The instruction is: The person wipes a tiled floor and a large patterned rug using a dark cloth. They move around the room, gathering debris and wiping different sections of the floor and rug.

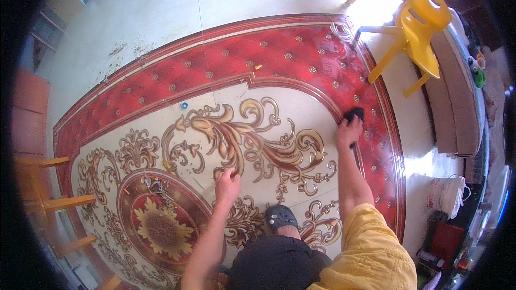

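Observation:
My right hand [350, 129] presses a dark cloth or brush [355, 114] onto the red border of a patterned floor covering [282, 54]; which of the two it is cannot be told. Wet-looking smears show on the red around and above it. Over the cream middle, my left hand [228, 185] hangs with bent fingers and nothing seen in it. A small pile of debris [158, 187] lies on the oval medallion at the left. A blue ring-shaped piece [184, 105] and a small orange bit [258, 67] rest farther off. My dark clog [281, 216] stands below, between the arms.
A yellow plastic chair [419, 28] stands at the upper right beside a beige sofa or bed base [451, 100]. Below it is a white bucket [441, 195]. Wooden furniture legs [70, 202] reach in at the left. Dirt specks [119, 50] lie on the pale floor.

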Demonstrator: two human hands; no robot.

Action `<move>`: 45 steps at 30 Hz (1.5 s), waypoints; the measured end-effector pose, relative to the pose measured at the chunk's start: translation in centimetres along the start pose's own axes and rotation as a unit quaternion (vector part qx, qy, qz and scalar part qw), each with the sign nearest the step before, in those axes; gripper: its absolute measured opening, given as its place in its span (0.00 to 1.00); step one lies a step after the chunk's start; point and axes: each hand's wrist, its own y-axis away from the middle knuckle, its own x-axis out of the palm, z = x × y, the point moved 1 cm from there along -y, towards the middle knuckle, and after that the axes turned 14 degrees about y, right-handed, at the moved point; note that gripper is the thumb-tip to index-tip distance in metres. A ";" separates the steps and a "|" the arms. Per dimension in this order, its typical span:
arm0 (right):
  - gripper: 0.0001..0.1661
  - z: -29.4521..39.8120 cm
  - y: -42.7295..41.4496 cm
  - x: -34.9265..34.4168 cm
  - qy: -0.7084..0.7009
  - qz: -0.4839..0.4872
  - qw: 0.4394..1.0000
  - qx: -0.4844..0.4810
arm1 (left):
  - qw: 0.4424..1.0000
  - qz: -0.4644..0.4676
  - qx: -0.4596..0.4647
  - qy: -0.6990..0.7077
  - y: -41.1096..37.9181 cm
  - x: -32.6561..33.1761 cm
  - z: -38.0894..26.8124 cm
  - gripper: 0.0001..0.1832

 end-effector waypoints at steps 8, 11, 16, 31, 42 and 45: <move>0.29 27.3 13.0 -9.5 -0.325 0.147 0.884 -0.303 | 0.989 0.072 -0.117 0.061 -0.5 -1.3 0.0 0.21; 0.31 30.9 18.0 -12.9 -0.389 0.263 0.760 -0.449 | 0.980 0.102 -0.157 0.062 -0.6 -2.2 -1.0 0.20; 0.28 29.8 14.0 -11.8 -0.581 0.280 0.678 -0.352 | 0.993 0.066 -0.079 -0.052 -0.6 -3.9 -2.8 0.23; 0.28 33.6 4.1 -2.2 -0.367 0.080 0.864 -0.334 | 0.974 0.162 -0.109 -0.112 -1.0 -3.6 -1.5 0.33; 0.29 32.2 24.4 -17.5 -0.528 0.357 0.640 -0.428 | 0.986 0.147 -0.035 -0.073 0.3 -6.6 -2.5 0.17; 0.30 25.9 20.2 -18.0 -0.578 0.359 0.669 -0.299 | 0.998 0.034 -0.047 -0.014 3.9 -8.5 1.2 0.16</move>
